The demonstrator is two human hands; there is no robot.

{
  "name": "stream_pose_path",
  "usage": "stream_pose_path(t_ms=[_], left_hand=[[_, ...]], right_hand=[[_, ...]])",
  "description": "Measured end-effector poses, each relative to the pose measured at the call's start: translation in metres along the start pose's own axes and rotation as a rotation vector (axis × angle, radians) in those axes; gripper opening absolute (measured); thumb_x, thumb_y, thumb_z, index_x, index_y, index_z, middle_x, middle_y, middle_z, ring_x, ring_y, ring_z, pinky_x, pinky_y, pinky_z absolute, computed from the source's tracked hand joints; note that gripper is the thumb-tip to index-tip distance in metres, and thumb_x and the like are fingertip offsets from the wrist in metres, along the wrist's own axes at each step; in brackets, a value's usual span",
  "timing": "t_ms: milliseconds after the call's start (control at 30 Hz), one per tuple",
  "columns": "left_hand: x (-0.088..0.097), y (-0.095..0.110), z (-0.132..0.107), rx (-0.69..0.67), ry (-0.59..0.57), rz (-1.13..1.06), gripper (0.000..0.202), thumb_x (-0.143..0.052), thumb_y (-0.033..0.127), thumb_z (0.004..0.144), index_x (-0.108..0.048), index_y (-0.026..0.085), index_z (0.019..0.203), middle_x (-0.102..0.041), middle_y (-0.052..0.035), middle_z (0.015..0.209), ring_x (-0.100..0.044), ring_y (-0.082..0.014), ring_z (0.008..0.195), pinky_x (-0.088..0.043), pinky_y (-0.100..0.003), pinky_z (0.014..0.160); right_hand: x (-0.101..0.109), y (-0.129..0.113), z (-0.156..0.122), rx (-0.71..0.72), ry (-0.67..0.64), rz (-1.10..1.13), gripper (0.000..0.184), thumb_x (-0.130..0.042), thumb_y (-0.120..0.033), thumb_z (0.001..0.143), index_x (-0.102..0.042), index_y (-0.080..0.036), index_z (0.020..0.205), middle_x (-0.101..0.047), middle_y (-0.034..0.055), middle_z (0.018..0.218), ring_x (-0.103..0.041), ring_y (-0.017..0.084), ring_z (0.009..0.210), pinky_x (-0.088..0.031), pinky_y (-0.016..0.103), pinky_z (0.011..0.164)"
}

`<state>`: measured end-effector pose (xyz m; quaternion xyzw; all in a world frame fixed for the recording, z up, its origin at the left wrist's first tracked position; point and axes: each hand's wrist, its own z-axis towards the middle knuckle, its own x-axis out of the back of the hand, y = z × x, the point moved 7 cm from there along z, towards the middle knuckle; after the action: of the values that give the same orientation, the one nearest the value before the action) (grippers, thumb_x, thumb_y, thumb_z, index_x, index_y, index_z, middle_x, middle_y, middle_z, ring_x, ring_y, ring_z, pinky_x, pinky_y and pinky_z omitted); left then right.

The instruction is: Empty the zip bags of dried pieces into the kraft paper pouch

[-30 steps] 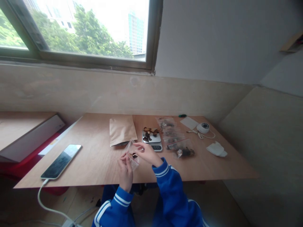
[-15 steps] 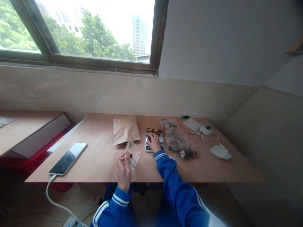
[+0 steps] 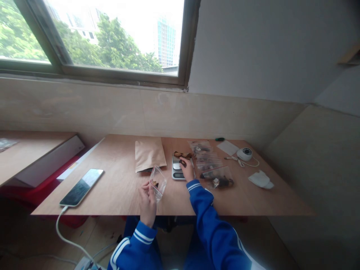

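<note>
L hand (image 3: 147, 202) holds clr bag (image 3: 160, 180), long axis approx. fore-aft; mouth dir. unclear.

My wooden table (image 3: 118, 187) carries a plugged-in phone (image 3: 82, 188), a brown pouch (image 3: 149, 153), a small scale (image 3: 176, 166) and a row of clear zip bags (image 3: 209, 163) — then, to my right, a green object (image 3: 219, 139), a white sheet (image 3: 227, 148), a white dome camera (image 3: 244, 154) and a crumpled tissue (image 3: 261, 180).

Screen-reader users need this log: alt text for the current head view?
A person's left hand holds a clear zip bag containing brown pieces; the right hand pinches a dark piece at a small scale bearing brown bits. Filled bags lie right of the scale.
</note>
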<state>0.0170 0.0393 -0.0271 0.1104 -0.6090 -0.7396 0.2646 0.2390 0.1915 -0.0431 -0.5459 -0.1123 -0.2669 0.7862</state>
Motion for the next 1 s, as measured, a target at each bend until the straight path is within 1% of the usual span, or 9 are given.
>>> stream_pose_path(t_ms=[167, 300, 400, 533, 633, 733, 833, 900, 1000], left_hand=[[-0.001, 0.001, 0.001, -0.005, 0.011, 0.005, 0.033, -0.044, 0.053, 0.088, -0.048, 0.020, 0.088, -0.060, -0.0152, 0.113, -0.067, -0.0230, 0.089, -0.056, -0.038, 0.073], [-0.004, 0.004, 0.001, -0.012, 0.015, 0.012, 0.034, -0.043, 0.054, 0.088, -0.048, 0.020, 0.088, -0.062, -0.0149, 0.110, -0.067, -0.0232, 0.090, -0.055, -0.038, 0.074], [-0.008, 0.004, 0.001, 0.017, 0.003, 0.021, 0.036, -0.043, 0.056, 0.087, -0.048, 0.020, 0.089, -0.063, -0.0150, 0.108, -0.067, -0.0245, 0.090, -0.055, -0.040, 0.074], [-0.010, 0.004, 0.000, 0.016, -0.003, 0.010, 0.040, -0.042, 0.059, 0.086, -0.049, 0.019, 0.091, -0.062, -0.0159, 0.111, -0.066, -0.0261, 0.094, -0.053, -0.042, 0.078], [-0.006, 0.000, 0.000, 0.036, 0.002, 0.020, 0.040, -0.041, 0.058, 0.087, -0.050, 0.019, 0.093, -0.062, -0.0155, 0.111, -0.063, -0.0269, 0.101, -0.050, -0.045, 0.086], [-0.001, -0.003, 0.001, 0.051, 0.007, -0.009, 0.038, -0.042, 0.057, 0.086, -0.048, 0.020, 0.091, -0.061, -0.0157, 0.114, -0.062, -0.0263, 0.104, -0.050, -0.044, 0.088], [0.004, -0.001, 0.002, 0.058, 0.010, -0.043, 0.038, -0.044, 0.058, 0.085, -0.046, 0.020, 0.088, -0.058, -0.0171, 0.119, -0.064, -0.0252, 0.099, -0.052, -0.042, 0.083], [0.008, 0.001, 0.003, 0.063, 0.017, -0.046, 0.038, -0.044, 0.058, 0.085, -0.045, 0.020, 0.087, -0.057, -0.0176, 0.120, -0.065, -0.0252, 0.098, -0.053, -0.043, 0.082], [0.013, 0.004, 0.002, 0.073, 0.029, -0.054, 0.038, -0.045, 0.059, 0.084, -0.044, 0.020, 0.086, -0.057, -0.0175, 0.120, -0.065, -0.0255, 0.098, -0.053, -0.043, 0.082]], right_hand=[[0.016, -0.029, -0.002, -0.140, -0.034, 0.315, 0.036, -0.062, -0.028, 0.076, -0.067, -0.016, 0.110, -0.069, 0.0100, 0.109, -0.064, 0.022, 0.098, -0.052, 0.036, 0.084], [0.012, -0.077, -0.016, -0.091, -0.245, 0.476, 0.036, -0.067, -0.032, 0.073, -0.069, -0.019, 0.107, -0.070, 0.0071, 0.107, -0.064, 0.020, 0.097, -0.050, 0.034, 0.087], [-0.002, -0.107, -0.035, -0.051, -0.466, 0.501, 0.035, -0.070, -0.033, 0.073, -0.070, -0.020, 0.105, -0.071, 0.0061, 0.106, -0.064, 0.020, 0.097, -0.049, 0.036, 0.090], [-0.010, -0.129, -0.052, -0.047, -0.610, 0.470, 0.045, -0.071, -0.036, 0.073, -0.066, -0.020, 0.115, -0.068, 0.0084, 0.112, -0.066, 0.021, 0.093, -0.052, 0.036, 0.085], [-0.009, -0.138, -0.049, 0.048, -0.693, 0.431, 0.037, -0.060, -0.040, 0.084, -0.066, -0.023, 0.116, -0.069, 0.0063, 0.110, -0.067, 0.020, 0.090, -0.053, 0.035, 0.082], [0.001, -0.124, -0.019, 0.170, -0.530, 0.267, 0.030, -0.048, -0.034, 0.092, -0.069, -0.023, 0.110, -0.069, 0.0052, 0.110, -0.063, 0.020, 0.102, -0.048, 0.034, 0.092], [0.002, -0.080, 0.021, 0.140, -0.294, -0.095, 0.034, -0.051, -0.020, 0.089, -0.063, -0.018, 0.120, -0.059, 0.0119, 0.125, -0.050, 0.023, 0.122, -0.036, 0.036, 0.105], [-0.006, -0.046, 0.041, 0.042, -0.288, -0.344, 0.042, -0.055, -0.020, 0.086, -0.057, -0.020, 0.128, -0.051, 0.0147, 0.134, -0.041, 0.027, 0.130, -0.032, 0.041, 0.107], [-0.017, -0.015, 0.059, 0.015, -0.308, -0.406, 0.041, -0.058, -0.014, 0.083, -0.061, -0.018, 0.124, -0.057, 0.0159, 0.126, -0.048, 0.028, 0.123, -0.034, 0.041, 0.104]])
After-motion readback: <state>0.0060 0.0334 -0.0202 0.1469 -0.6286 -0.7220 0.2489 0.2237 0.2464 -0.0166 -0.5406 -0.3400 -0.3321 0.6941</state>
